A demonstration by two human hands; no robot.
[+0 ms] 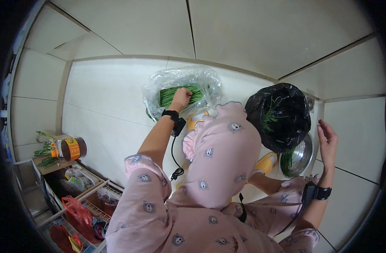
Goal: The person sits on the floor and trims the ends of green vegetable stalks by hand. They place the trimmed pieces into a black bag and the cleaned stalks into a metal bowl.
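Note:
My left hand reaches into a clear plastic bag on the floor. Its curled fingers touch a bundle of long green chives; whether they grip any stalk I cannot tell. On the right, my right hand hangs in the air with its fingers loosely bent and nothing visible in them. Nearest to it are a stainless steel bowl with more green stalks along its left side, and a bin or bucket lined with a black plastic bag. Green trimmings lie in that black bag.
My yellow shoes stand near the bags. At left, a bottle of dark liquid stands beside green vegetables and an open box. A wire rack there holds a red plastic bag. Pale cabinet fronts rise behind.

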